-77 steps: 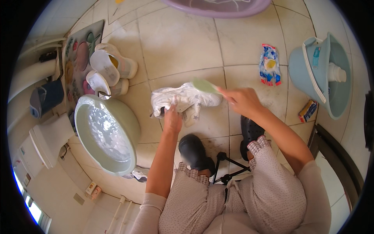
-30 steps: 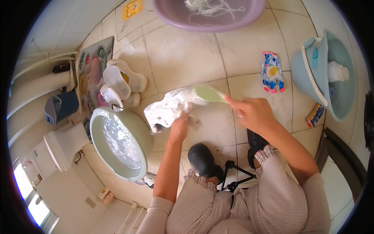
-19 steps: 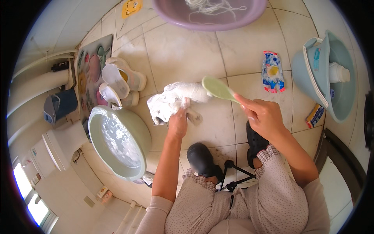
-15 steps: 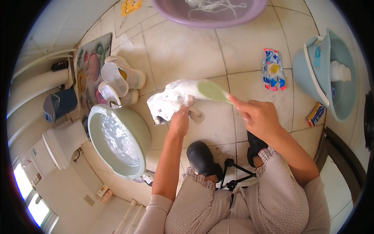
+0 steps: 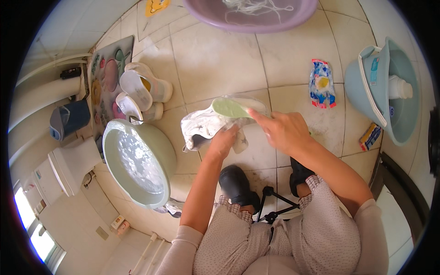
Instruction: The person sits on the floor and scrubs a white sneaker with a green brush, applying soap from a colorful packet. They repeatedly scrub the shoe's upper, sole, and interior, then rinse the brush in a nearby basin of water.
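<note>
Green brush shifted left along white shoe since the earlier frame

Head view, the only feed I have. Compared with half a second ago, the shoe sits slightly further right and its dark opening shows more plainly. It lies at the centre of the frame, low over the tiled floor. The left hand grips its near side, fingertips partly hidden; the right hand is closed round the brush handle, with the brush head over the upper, apparently in contact.

My assessment: brace the shoe firmly with the left hand, keep the bristles flat, use short strokes along its length, and turn it so seams are reached.

Containers: at left, the pale green basin holds water with white suds. At the top edge, the purple basin contains white laces. At upper right, the blue bucket has a white vessel inside; I cannot tell its contents.
</note>
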Demonstrator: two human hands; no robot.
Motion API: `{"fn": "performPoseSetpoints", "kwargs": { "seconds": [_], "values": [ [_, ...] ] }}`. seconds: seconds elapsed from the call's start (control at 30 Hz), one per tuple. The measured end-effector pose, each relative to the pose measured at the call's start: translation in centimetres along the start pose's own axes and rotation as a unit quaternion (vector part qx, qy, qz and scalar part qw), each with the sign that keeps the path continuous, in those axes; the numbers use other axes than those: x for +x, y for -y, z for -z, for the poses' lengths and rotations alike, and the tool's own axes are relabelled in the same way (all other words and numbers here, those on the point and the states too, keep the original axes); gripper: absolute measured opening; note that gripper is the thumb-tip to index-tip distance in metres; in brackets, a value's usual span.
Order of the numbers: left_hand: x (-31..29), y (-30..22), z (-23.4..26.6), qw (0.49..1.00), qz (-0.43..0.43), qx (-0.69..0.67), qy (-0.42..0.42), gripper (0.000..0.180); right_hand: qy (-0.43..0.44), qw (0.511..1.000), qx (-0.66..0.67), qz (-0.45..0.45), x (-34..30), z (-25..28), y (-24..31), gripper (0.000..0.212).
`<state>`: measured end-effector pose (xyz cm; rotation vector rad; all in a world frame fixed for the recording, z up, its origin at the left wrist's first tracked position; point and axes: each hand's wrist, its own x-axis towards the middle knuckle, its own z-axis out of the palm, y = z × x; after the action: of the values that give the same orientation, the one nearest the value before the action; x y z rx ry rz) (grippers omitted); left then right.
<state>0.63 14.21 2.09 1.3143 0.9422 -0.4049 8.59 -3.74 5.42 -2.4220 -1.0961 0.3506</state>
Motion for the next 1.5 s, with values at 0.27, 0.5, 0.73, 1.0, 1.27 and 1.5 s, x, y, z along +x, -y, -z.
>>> {"fn": "performPoseSetpoints", "kwargs": {
  "seconds": [0.27,0.5,0.73,1.0,1.27,1.5],
  "values": [
    [0.5,0.6,2.4,0.997,0.055,-0.011,0.045,0.032,0.032,0.999,-0.023,-0.035,-2.5,0.4,-1.3,0.063],
    [1.5,1.8,4.1,0.990,0.070,-0.109,0.052,0.037,0.031,0.996,-0.080,-0.028,-1.9,0.5,-2.8,0.064],
    [1.5,2.3,1.8,0.989,0.091,-0.090,0.071,0.031,0.036,0.999,-0.003,0.020,-0.3,-2.9,0.3,0.063],
    [1.3,2.5,2.8,0.984,0.085,-0.148,0.044,0.039,0.123,0.991,-0.053,-0.016,-2.5,-0.1,-1.1,0.061],
    [5.7,4.0,2.4,0.967,0.104,-0.230,0.018,0.028,0.088,0.994,0.011,-0.057,-1.8,-4.3,-2.7,0.059],
    [6.9,5.1,1.2,0.965,0.147,-0.218,0.010,0.030,0.103,0.992,0.027,-0.066,1.4,-8.2,-1.8,0.060]
  ]
}}
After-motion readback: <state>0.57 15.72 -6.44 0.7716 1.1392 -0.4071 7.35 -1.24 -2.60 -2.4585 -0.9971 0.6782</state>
